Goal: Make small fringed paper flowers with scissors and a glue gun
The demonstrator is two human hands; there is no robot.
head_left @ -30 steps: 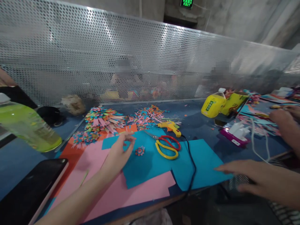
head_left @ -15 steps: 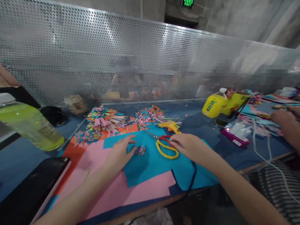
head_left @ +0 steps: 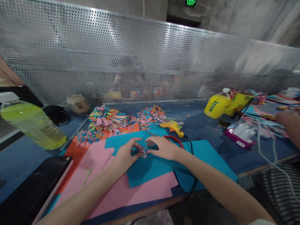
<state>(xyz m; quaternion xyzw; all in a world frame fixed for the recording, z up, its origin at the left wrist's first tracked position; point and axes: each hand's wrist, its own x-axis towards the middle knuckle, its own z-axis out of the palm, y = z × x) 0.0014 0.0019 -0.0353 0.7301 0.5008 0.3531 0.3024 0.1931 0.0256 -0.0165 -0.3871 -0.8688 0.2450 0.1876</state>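
Note:
A small paper flower (head_left: 143, 152) in pink, red and blue is pinched between both hands above the blue paper (head_left: 150, 172). My left hand (head_left: 127, 153) closes its fingertips on the flower's left side. My right hand (head_left: 162, 148) grips it from the right with thumb and fingers. Under and behind my right hand lie the scissors, with a red handle (head_left: 174, 139) partly showing and the rest mostly hidden. Just beyond them rests a yellow glue gun (head_left: 172, 127). Pink paper (head_left: 152, 188) spreads beneath the blue sheet.
Fringed paper pieces (head_left: 105, 118) and colourful scraps (head_left: 150, 115) lie behind the hands. A green bottle (head_left: 32, 125) and black case (head_left: 35, 187) stand left. Right are a yellow bottle (head_left: 217, 104), a purple box (head_left: 239, 137) and another person's hand (head_left: 289, 123). A perforated metal screen (head_left: 150, 62) rises behind.
My right hand has left the scissors and moved left to the flower. My left hand has closed on the flower too. The scissors are now mostly covered.

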